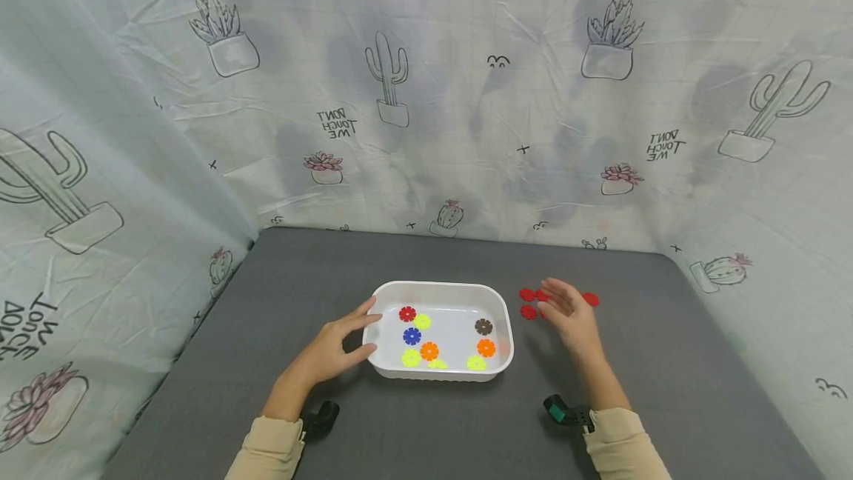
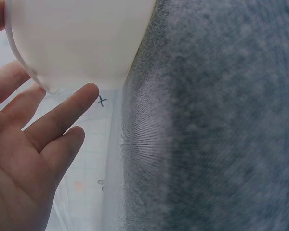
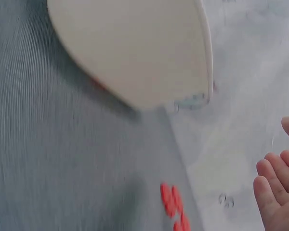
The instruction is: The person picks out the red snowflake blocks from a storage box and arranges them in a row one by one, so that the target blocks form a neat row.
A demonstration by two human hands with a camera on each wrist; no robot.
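Note:
A white tray sits mid-table and holds several flower-shaped discs: a red disc, a blue disc, a brown disc, orange and yellow ones too. My left hand rests against the tray's left wall with straight fingers touching the tray wall. My right hand hovers open to the tray's right, over a group of red discs lying on the mat. The right wrist view shows those red discs blurred, and my fingers holding nothing.
A dark grey mat covers the table. A cactus-print cloth hangs close behind and along both sides. Black wrist-camera mounts sit by my sleeves.

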